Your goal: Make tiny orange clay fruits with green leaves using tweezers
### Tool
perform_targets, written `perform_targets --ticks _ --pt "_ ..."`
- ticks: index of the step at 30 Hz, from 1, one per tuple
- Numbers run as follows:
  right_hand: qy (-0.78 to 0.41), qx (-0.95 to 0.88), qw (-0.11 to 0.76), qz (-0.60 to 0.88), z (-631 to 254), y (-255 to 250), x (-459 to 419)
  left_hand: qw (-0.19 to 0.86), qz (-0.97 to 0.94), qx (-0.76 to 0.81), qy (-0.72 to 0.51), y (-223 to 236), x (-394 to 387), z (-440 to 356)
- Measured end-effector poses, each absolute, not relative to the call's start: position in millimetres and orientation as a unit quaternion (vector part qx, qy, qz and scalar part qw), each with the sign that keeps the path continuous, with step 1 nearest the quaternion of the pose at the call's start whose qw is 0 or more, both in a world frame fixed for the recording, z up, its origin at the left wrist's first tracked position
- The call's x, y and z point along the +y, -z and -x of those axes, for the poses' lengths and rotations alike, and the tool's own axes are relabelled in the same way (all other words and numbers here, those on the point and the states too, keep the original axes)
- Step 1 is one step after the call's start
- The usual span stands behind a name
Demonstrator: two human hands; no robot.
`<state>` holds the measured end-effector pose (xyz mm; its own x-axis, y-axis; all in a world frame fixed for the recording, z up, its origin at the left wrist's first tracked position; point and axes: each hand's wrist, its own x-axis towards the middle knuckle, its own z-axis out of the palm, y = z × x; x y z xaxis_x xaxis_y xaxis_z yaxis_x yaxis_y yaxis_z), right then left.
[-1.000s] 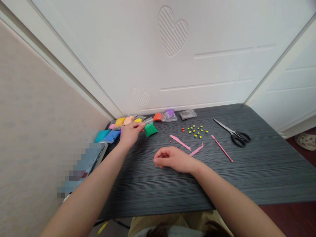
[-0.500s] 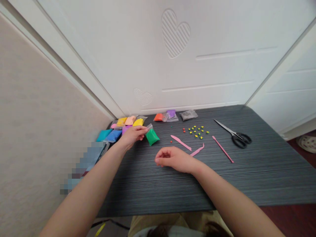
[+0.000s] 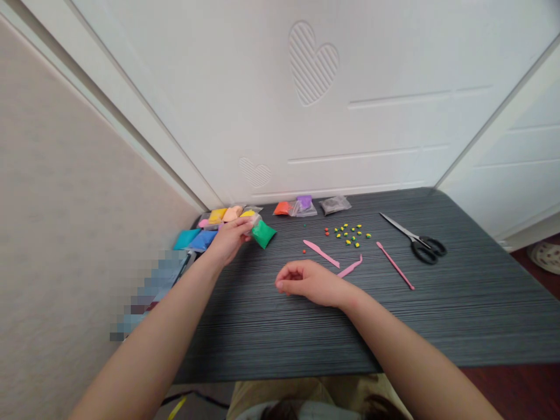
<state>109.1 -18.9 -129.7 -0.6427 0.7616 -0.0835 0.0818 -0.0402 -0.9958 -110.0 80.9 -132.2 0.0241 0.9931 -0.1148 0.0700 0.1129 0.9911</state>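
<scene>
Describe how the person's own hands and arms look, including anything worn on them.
The left hand and right hand are ungloved, and both forearms are bare as far as the picture shows. No sleeve, watch, bracelet or ring is visible on either.

The left hand [image 3: 231, 238] pinches, arm [image 3: 172, 318] outstretched, farther out than the right hand [image 3: 310, 283], whose fingers [image 3: 289, 269] curl loosely.

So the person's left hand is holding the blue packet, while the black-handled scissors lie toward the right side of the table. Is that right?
Not quite: the head view shows the left hand holding the green packet, not the blue one. The black-handled scissors do lie toward the right side of the table.
</scene>
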Motion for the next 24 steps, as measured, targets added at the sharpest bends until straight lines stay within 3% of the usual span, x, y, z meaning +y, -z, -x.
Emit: perform_targets --ticks 10,24 --pt "-0.636 -0.647 0.263 0.327 -109.4 130.5 -18.2 0.539 -0.443 0.516 -0.497 135.5 78.3 96.3" --pt "-0.627 -0.653 0.262 0.334 -109.5 130.0 -18.7 0.439 -0.476 0.585 -0.488 155.7 84.0 96.5"
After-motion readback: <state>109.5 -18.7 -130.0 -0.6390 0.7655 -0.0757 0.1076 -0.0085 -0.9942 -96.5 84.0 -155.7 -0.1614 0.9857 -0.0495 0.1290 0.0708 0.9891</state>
